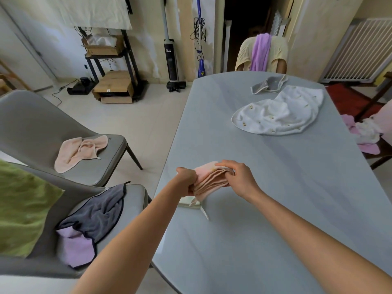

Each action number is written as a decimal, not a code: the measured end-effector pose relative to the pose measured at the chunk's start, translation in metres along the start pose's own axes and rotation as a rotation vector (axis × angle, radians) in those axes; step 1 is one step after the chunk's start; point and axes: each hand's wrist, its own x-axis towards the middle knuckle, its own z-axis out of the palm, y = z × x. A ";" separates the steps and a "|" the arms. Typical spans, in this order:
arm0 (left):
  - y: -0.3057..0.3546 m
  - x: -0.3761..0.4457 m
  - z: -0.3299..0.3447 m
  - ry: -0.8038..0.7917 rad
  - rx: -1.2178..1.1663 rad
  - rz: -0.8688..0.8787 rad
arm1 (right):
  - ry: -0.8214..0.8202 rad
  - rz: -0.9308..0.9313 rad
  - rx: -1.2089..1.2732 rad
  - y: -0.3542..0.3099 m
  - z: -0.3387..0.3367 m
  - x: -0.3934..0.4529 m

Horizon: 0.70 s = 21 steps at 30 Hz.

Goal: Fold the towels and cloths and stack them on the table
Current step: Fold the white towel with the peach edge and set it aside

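A folded pink cloth (212,180) is held just above the grey table (265,209) near its left edge. My left hand (186,180) grips its left end and my right hand (237,177) grips its right end. Under it a pale folded cloth (187,202) with a loop tag lies on the table. A white patterned cloth (280,113) and a small grey cloth (269,83) lie unfolded at the far end. Another pink cloth (80,150) lies on the far grey chair. A dark grey towel (99,211) and a lilac cloth (76,247) lie on the near chair.
A green cloth (21,209) hangs over the near chair's back. A purple towel (259,52) drapes over the chair at the table's far end. Pink and white cloths (364,132) sit on a seat at the right. Boxes, a shelf and vacuums stand along the back wall.
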 end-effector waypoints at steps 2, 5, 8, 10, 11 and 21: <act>0.001 -0.002 -0.002 0.029 -0.007 0.058 | -0.049 -0.035 -0.032 0.001 -0.002 0.001; 0.000 0.015 -0.015 0.050 0.022 0.225 | -0.192 -0.158 -0.070 -0.004 -0.006 0.003; -0.001 0.020 -0.018 0.058 0.010 0.389 | -0.266 -0.167 -0.094 -0.004 -0.011 0.003; -0.007 0.016 -0.014 0.085 0.077 0.549 | -0.358 -0.035 0.016 0.003 -0.013 -0.003; -0.010 0.013 -0.013 0.093 0.109 0.622 | -0.386 0.066 0.158 0.005 -0.015 -0.007; 0.015 0.012 -0.039 -0.218 0.152 0.897 | -0.175 0.198 0.663 -0.007 0.033 0.036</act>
